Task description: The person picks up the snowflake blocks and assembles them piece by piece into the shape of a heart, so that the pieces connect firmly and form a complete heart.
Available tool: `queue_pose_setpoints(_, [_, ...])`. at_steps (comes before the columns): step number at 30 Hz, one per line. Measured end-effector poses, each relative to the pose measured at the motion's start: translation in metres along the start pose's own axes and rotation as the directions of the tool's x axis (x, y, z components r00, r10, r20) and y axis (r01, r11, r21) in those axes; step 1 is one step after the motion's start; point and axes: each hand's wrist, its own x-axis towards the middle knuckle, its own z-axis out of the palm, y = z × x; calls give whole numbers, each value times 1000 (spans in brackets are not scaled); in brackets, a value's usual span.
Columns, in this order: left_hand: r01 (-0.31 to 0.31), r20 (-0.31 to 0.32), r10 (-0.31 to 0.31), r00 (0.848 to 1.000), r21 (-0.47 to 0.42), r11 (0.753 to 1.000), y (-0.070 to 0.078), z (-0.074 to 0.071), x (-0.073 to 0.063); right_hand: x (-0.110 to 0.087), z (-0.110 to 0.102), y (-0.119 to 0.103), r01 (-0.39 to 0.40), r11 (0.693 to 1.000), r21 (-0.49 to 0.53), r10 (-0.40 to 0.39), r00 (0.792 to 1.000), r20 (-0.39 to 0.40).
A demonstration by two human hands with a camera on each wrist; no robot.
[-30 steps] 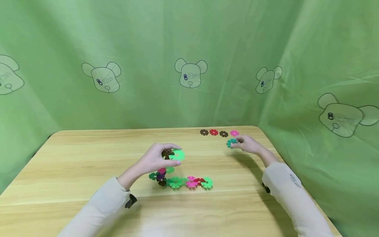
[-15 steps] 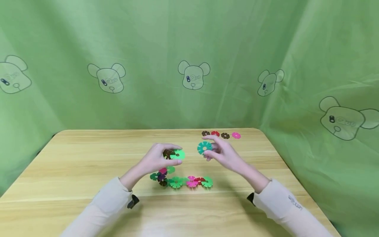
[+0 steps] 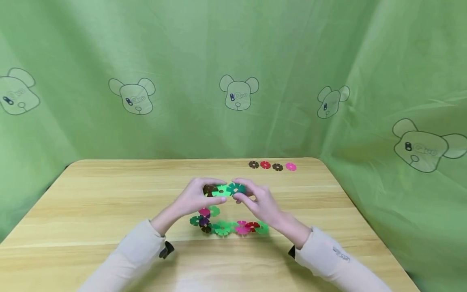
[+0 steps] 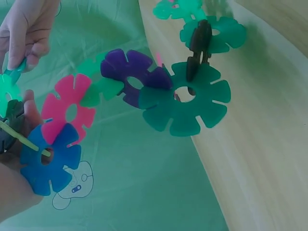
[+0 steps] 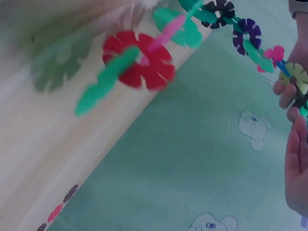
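My left hand grips one end of a chain of slotted plastic snowflake discs, fingers around a brown disc and a bright green disc. My right hand pinches a teal snowflake disc, its edge overlapping the bright green one in the head view. In the left wrist view, a blue disc, a pink disc and a purple disc follow along the chain. The right wrist view shows a yellowish disc by the left fingers and a red disc near the far end.
Several loose snowflake discs lie in a row at the table's back right, among them a red disc and a pink disc. The wooden table is enclosed by a green curtain printed with bear heads.
My right hand has carried the teal disc from the back right of the table leftward to the bright green disc. The left hand keeps its hold, with the chain shifted slightly right.
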Motion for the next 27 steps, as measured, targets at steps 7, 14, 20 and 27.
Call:
queue_pose_setpoints(7, [-27, 19, 29, 999, -98, 995, 1, -1, 1, 1, 13, 3, 47, 995, 91, -39, 996, -84])
queue_pose_setpoints(14, [-12, 31, 16, 999, -139, 990, 3, -8, 2, 7, 15, 1, 29, 995, 98, -22, 997, -71])
queue_pose_setpoints(20, [14, 5, -14, 1000, -119, 993, 1, -14, -3, 7, 13, 1, -5, 996, 93, 8, 999, -37])
queue_pose_setpoints(27, [28, 0, -28, 1000, -65, 997, -1, -18, -7, 5, 21, 3, -43, 992, 119, 48, 998, -38])
